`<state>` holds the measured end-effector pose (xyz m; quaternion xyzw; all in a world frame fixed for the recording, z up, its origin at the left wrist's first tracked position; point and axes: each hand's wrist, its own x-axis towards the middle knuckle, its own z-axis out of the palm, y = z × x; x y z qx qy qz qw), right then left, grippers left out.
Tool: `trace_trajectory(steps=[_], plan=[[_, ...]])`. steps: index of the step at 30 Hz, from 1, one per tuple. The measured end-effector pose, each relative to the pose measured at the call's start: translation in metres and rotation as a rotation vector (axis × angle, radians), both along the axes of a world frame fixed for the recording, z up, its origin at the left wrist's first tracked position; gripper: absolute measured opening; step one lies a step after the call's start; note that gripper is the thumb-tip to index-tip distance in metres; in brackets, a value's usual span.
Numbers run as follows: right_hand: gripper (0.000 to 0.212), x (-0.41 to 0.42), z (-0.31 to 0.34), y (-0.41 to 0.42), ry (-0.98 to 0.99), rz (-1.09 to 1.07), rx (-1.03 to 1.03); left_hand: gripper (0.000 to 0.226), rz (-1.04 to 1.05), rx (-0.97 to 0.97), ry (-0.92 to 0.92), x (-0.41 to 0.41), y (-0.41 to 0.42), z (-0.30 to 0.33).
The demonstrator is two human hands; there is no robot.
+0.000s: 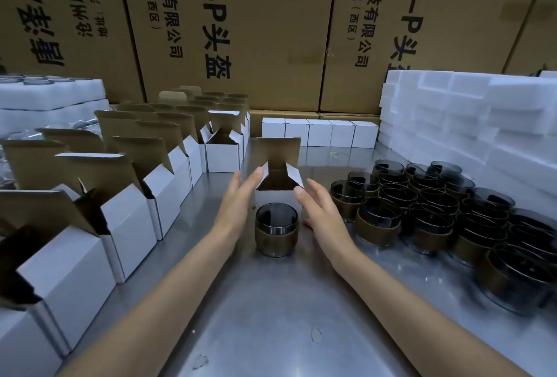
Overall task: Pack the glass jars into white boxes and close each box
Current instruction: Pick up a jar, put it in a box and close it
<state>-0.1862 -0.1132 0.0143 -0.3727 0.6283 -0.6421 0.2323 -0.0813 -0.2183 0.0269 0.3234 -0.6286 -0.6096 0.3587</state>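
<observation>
On the shiny metal tabletop (271, 316), right in the middle, stands 1 open white box (278, 195) with its big brown lid flap up at the far side and its 2 small side flaps sticking out. That way the top is wide open, ready for a jar. Just in front of it, on the near side, sits 1 glass jar (276, 233) with a brown band round it, mouth up, so it is close to where it must go. The left hand (238, 198) is on the left of the box with straight fingers, and its fingertips (258, 172) touch the left flap. The right hand (316, 210) is on the right with fingers straight too, its tip at the box's right corner. Both hands are open and hold nothing; I think they keep the box steady. Many more jars (437, 204) wait in a heap on the right, within easy reach. A row of open boxes (135, 195) stands on the left, lids up. Closed boxes (319, 132) sit in a line at the far side, out of the way. White foam blocks (467, 117) are stacked far right. Next, I guess, the jar goes in the box.
</observation>
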Motion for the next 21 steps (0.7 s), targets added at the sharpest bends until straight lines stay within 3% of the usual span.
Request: trace_trajectory(steps=[3, 7, 9, 13, 16, 21], plan=[[0.058, 0.001, 0.001, 0.0, 0.014, -0.019, -0.003, 0.083, -0.087, 0.003, 0.001, -0.002, 0.001, -0.004], [0.052, 0.001, 0.001, -0.003, 0.086, -0.079, 0.022, 0.06, -0.077, -0.16, -0.031, -0.006, 0.01, -0.002], [0.053, 0.001, 0.001, -0.004, 0.097, -0.103, 0.035, 0.056, -0.058, -0.147, -0.032, -0.007, 0.01, -0.002], [0.053, -0.001, 0.0, -0.005, 0.073, -0.12, 0.057, 0.051, -0.183, 0.134, 0.211, -0.006, 0.017, -0.002], [0.04, -0.002, 0.0, -0.007, -0.047, -0.13, 0.029, 0.055, -0.144, 0.281, 0.319, -0.007, 0.011, -0.002], [0.037, -0.005, -0.002, -0.006, -0.053, -0.161, 0.052, 0.031, -0.149, 0.417, 0.427, -0.001, -0.002, -0.006]])
